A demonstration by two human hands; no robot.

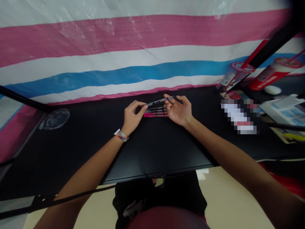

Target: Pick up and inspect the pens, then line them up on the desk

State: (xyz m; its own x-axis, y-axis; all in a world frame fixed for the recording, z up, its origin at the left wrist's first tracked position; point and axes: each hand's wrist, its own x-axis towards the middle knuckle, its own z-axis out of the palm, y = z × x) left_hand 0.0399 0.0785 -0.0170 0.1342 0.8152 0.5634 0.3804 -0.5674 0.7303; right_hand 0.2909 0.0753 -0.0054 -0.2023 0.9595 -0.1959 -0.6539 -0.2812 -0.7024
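Observation:
Above the table's middle, a slim clear pen point(156, 102) with dark parts is held at a slant, its right end higher. My left hand point(133, 115) pinches its left end between thumb and fingers. My right hand point(179, 111) is turned palm up; the pen's right end lies across its fingers and reaches the thumb tip. Just below, several more pens lie side by side on the black table point(152, 143), among them a pink pen point(149, 115) and darker ones. My hands partly cover the ends of this row.
A clear plastic lid point(57, 118) lies at the left. At the right stand a drink cup with a red straw point(235, 74) and a red cup point(274, 74), near a white mouse point(273, 90) and a blue-white packet point(288, 111). A striped sheet point(124, 76) hangs behind the table.

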